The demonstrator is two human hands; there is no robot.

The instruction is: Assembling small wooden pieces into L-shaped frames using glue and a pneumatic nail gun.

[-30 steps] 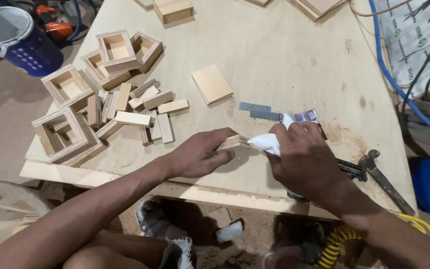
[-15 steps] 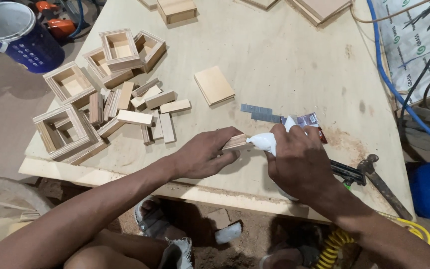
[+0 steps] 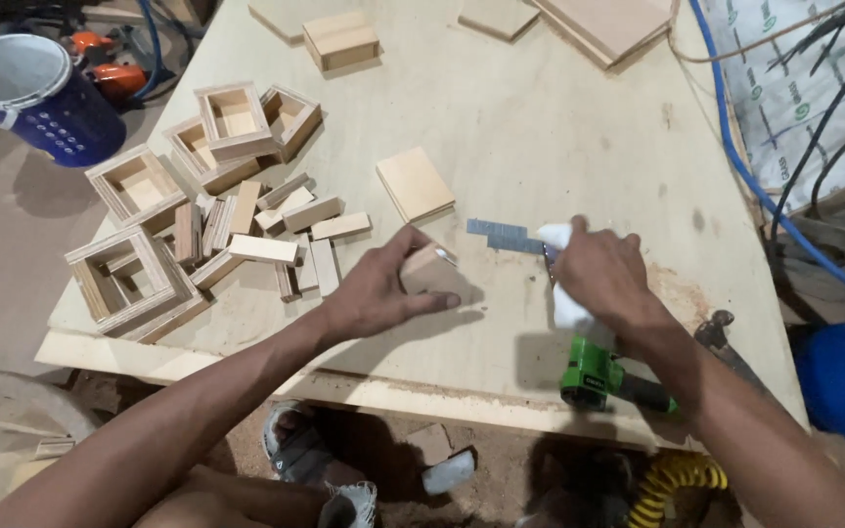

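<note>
Gripping a small wooden block (image 3: 429,271) at centre frame with the left hand (image 3: 376,293), right hand (image 3: 603,276) clutching a white cloth (image 3: 567,305) on the table (image 3: 540,127).

My 1 head camera looks steeply down, close over my workbench (image 3: 540,127), my forearms reaching in from below.

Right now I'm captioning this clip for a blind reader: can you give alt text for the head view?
A person's left hand holds a small wood block on a plywood table, while the right hand grips a white bottle beside a grey staple strip. Open wooden boxes and loose slats lie to the left, and a green tool lies at the near edge.
</note>
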